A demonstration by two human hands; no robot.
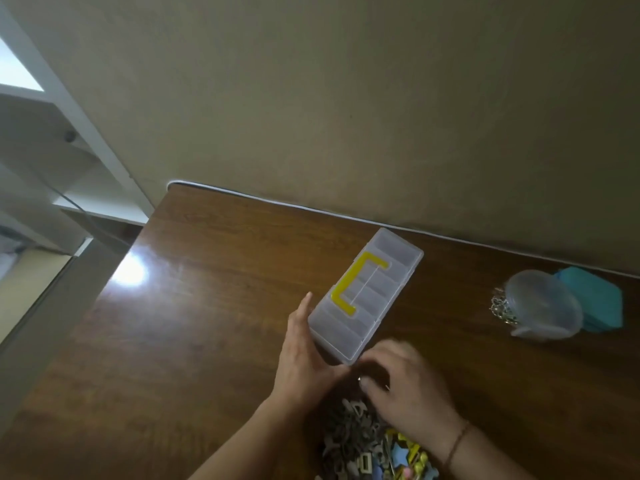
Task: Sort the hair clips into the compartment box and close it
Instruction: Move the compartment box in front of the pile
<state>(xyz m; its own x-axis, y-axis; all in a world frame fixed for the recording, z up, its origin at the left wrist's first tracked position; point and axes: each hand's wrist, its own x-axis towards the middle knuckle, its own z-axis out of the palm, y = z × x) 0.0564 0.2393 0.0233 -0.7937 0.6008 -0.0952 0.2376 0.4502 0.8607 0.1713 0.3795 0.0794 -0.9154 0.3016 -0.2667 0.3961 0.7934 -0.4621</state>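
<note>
A clear plastic compartment box (384, 271) with a yellow handle (356, 285) lies shut on the brown wooden table (207, 306), set at a slant. My left hand (301, 355) rests flat against the box's near left side, fingers extended. My right hand (405, 386) is blurred at the box's near corner, fingers curled; I cannot tell whether it holds anything. A heap of hair clips (367, 445), grey ones and several coloured ones, lies at the table's front edge below my hands.
A clear round plastic container (540, 306) lies tipped at the right, with a teal box (595, 299) behind it and a metal chain (498, 306) at its left. The wall runs along the table's far edge. White shelving stands at the left.
</note>
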